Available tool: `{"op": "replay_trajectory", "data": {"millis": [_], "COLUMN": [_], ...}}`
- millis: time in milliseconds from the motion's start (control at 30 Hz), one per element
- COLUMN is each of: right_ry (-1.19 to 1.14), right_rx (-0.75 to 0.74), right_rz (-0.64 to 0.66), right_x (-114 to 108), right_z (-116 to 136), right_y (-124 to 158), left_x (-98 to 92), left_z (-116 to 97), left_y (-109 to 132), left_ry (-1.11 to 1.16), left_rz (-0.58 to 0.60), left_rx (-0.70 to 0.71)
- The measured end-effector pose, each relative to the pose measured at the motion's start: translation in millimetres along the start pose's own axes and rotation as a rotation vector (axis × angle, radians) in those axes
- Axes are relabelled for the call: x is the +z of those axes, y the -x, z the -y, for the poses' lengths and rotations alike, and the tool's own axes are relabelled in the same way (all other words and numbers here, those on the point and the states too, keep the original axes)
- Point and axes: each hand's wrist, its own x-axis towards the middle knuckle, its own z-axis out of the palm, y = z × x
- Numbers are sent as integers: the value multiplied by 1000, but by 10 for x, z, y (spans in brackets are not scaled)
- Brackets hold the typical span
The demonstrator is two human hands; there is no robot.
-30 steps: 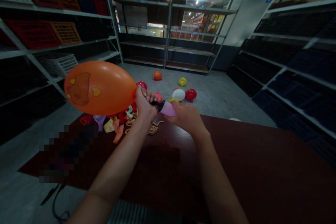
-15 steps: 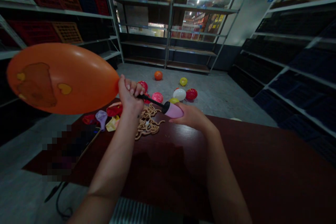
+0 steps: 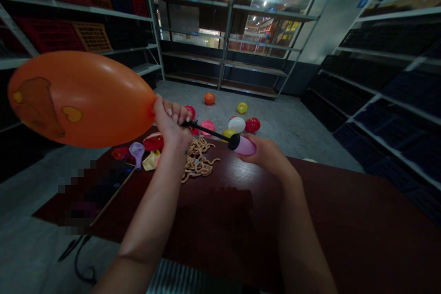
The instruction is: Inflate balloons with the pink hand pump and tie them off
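Observation:
A big orange balloon (image 3: 79, 98) with a brown bear print fills the left of the view. My left hand (image 3: 171, 121) is closed round its neck, where the black rod of a hand pump (image 3: 220, 137) enters. The pump's pink barrel sits in my right hand (image 3: 267, 156), which is wrapped round it. The rod is drawn well out of the barrel. Both hands hover above the far edge of a dark red table (image 3: 310, 220).
Limp balloons (image 3: 138, 150) and a heap of tan rubber bands (image 3: 198, 161) lie on the table's far left. Several inflated balloons (image 3: 236, 124) rest on the grey floor beyond. Metal shelving with crates lines both sides and the back. A cable (image 3: 77, 262) trails on the floor at left.
My hands have moved apart, drawing the pump rod out of the barrel. The balloon has swung left and looks larger.

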Motion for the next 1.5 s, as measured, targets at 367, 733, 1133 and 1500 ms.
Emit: {"op": "replay_trajectory", "data": {"millis": [367, 733, 1133, 1500], "right_ry": [210, 116, 26, 9], "right_rx": [6, -16, -4, 0], "right_rz": [-60, -29, 13, -123], "right_x": [50, 156, 41, 42], "right_z": [355, 451, 117, 63], "right_y": [-66, -119, -101, -58], "left_x": [-130, -184, -104, 21], "left_z": [593, 637, 45, -131], "left_y": [124, 38, -129, 28], "left_ry": [-48, -15, -22, -33], "left_rz": [8, -78, -25, -15], "left_rx": [-55, -171, -32, 76]}}
